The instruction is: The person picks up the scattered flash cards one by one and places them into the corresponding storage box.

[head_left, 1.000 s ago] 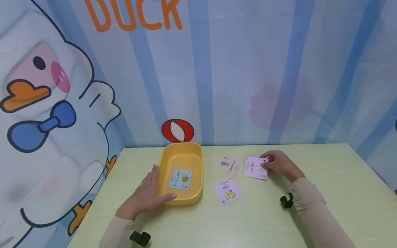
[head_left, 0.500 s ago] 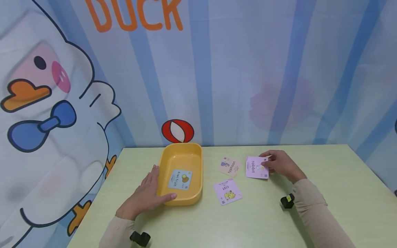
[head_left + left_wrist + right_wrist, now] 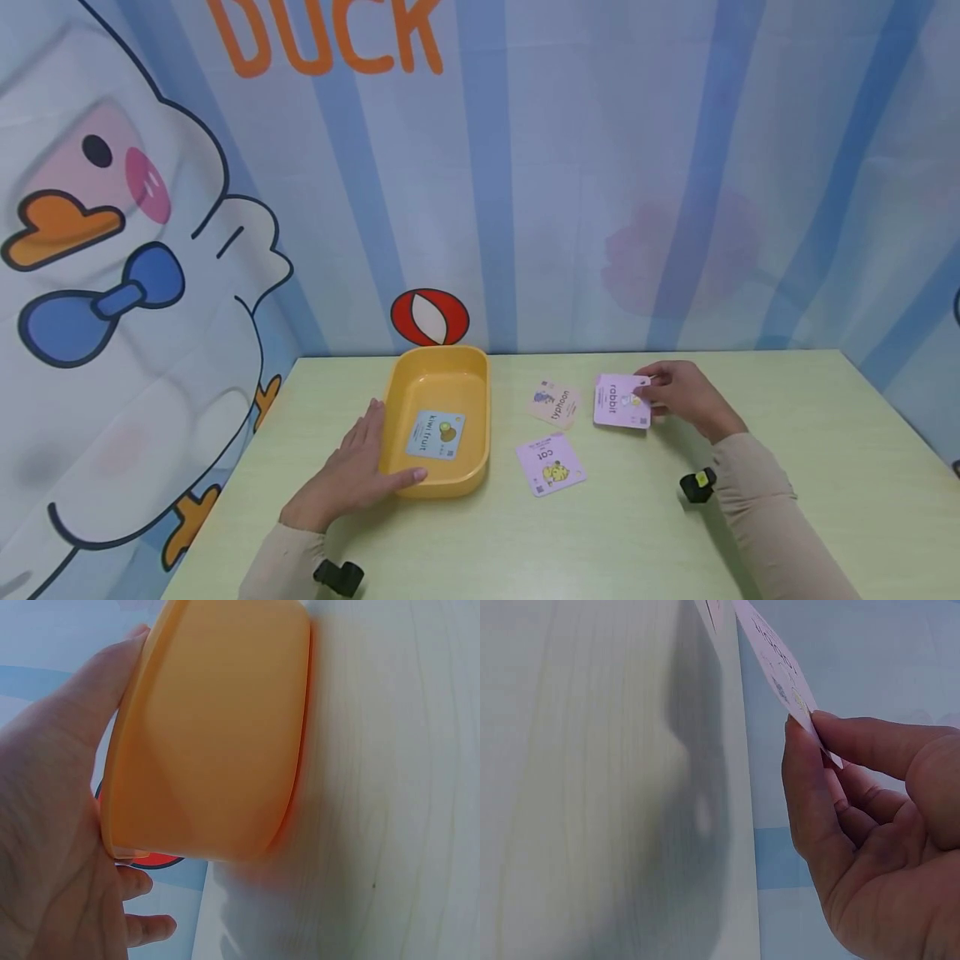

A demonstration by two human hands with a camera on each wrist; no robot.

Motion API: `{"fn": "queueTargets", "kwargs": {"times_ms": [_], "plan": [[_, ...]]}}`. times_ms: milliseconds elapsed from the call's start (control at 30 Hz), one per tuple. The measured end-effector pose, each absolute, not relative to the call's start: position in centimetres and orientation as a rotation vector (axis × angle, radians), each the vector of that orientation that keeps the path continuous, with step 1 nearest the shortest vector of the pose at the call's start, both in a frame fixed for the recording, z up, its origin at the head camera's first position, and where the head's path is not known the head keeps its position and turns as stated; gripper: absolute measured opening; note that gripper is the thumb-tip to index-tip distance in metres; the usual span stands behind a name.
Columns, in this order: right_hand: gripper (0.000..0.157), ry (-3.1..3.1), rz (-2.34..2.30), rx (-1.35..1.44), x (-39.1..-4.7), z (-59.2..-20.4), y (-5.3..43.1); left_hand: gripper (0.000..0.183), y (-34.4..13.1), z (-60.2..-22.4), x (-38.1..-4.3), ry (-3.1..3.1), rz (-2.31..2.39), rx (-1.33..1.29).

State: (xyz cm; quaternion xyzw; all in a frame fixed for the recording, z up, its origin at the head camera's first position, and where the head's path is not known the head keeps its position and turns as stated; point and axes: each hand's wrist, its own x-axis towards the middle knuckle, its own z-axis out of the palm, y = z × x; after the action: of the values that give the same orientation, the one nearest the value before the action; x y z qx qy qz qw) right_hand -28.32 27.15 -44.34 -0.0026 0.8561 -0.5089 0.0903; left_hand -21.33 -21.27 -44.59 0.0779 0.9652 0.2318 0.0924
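My right hand (image 3: pixel 688 398) pinches the right edge of a pink rabbit card (image 3: pixel 618 400) between thumb and fingers. In the right wrist view this card (image 3: pixel 780 664) is tilted and raised off the table, and the edge of another pink card (image 3: pixel 711 613) shows beyond it. My left hand (image 3: pixel 352 467) rests against the left side of a yellow tray (image 3: pixel 480 467), its fingers straight and its thumb lying over the near rim. The left wrist view shows the tray's outer wall (image 3: pixel 210 742) beside the palm. Inside the tray lies a light blue kiwi fruit card (image 3: pixel 436 434).
A peach typhoon card (image 3: pixel 555 403) and a pink cat card (image 3: pixel 551 463) lie on the pale wooden table (image 3: pixel 600 542) between the tray and my right hand. Behind the table's far edge hangs a blue striped cloth (image 3: pixel 555 183) with a duck print.
My right hand has lifted the rabbit card slightly and shifted it a little away and to the right. The left hand and tray have stayed put.
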Motion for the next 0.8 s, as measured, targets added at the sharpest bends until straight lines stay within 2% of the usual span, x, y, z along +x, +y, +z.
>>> {"fn": "queueTargets", "kwargs": {"times_ms": [800], "plan": [[0.039, 2.539, -1.536, -0.014, -27.93, -43.32, 27.49, 0.131, -21.32, -44.67, -21.29, 2.861, 0.691, 0.225]]}}
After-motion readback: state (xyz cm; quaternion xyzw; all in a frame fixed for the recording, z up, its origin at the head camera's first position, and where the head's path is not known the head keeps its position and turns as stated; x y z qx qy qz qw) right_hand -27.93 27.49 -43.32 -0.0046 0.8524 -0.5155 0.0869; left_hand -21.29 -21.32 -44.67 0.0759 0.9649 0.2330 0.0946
